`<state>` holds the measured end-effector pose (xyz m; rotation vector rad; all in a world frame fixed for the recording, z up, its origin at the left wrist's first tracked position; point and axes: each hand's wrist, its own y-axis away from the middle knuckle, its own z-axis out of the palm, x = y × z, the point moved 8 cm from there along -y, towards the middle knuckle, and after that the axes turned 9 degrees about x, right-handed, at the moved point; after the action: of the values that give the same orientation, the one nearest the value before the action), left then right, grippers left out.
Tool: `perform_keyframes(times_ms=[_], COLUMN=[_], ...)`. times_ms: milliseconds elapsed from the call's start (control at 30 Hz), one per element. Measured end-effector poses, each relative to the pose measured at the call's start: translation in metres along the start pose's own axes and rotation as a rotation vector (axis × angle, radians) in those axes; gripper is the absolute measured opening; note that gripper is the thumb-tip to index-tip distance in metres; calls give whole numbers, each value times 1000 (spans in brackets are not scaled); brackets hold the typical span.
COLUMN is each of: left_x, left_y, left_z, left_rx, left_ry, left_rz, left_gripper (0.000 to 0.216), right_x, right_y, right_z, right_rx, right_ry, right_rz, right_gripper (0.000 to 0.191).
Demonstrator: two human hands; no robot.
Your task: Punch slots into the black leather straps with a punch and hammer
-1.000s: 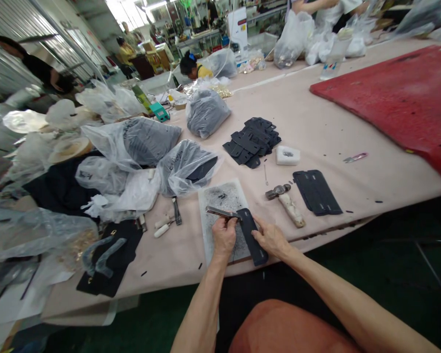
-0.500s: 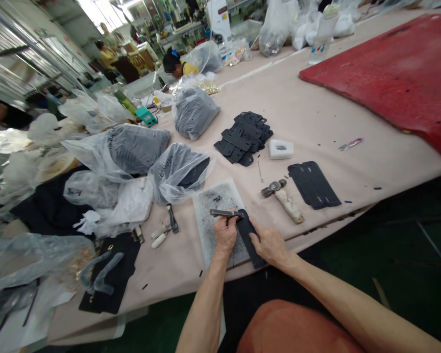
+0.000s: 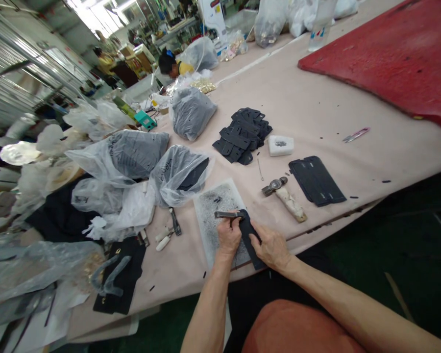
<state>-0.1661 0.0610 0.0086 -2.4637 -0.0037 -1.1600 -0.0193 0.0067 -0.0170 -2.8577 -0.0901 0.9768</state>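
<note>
— What can't you make out at the left of the frame?

— The clear plastic bags (image 3: 132, 152) in the left half blur together; dark contents show through, but what they are you cannot tell. The black piece (image 3: 119, 279) at lower left lies partly under a crumpled bag.

— And at the centre, where your hands are?

— Your left hand (image 3: 228, 236) is curled tight, thumb and fingers pinched on a slim metal tool (image 3: 227, 214) that lies level, pointing left over the speckled grey board (image 3: 216, 206). Its working end sits against the top of the dark strip (image 3: 250, 240), and your fingers hide the contact. Your right hand (image 3: 272, 247) lies on the strip's right edge, fingers narrow and pressing it down; the strip's lower end runs past the table edge (image 3: 316, 229), under your wrist.

— To the right?

— A hammer (image 3: 284, 198) lies just right of the board, flat dark pieces (image 3: 317, 180) beyond it. The red mat (image 3: 389, 63) at upper right is cut off by the frame
</note>
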Motion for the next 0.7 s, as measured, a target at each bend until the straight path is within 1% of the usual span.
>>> perform_keyframes(times_ms=[267, 400, 567, 633, 700], left_x=[8, 12, 13, 12, 11], left_y=[-2, -2, -1, -1, -1], left_z=[9, 11, 12, 13, 14], left_rx=[-21, -25, -16, -24, -35], left_ry=[-77, -140, -189, -193, -193], left_rz=[96, 121, 172, 169, 160], left_gripper=[20, 21, 21, 21, 22], right_x=[-1, -2, -4, -5, -1], right_y=[0, -1, 0, -1, -6], right_z=[-1, -2, -4, -10, -26], right_rx=[-16, -30, -83, -126, -124], right_ry=[7, 5, -2, -10, 9], right_rz=[-12, -11, -3, -25, -53], right_gripper=[49, 49, 50, 49, 43])
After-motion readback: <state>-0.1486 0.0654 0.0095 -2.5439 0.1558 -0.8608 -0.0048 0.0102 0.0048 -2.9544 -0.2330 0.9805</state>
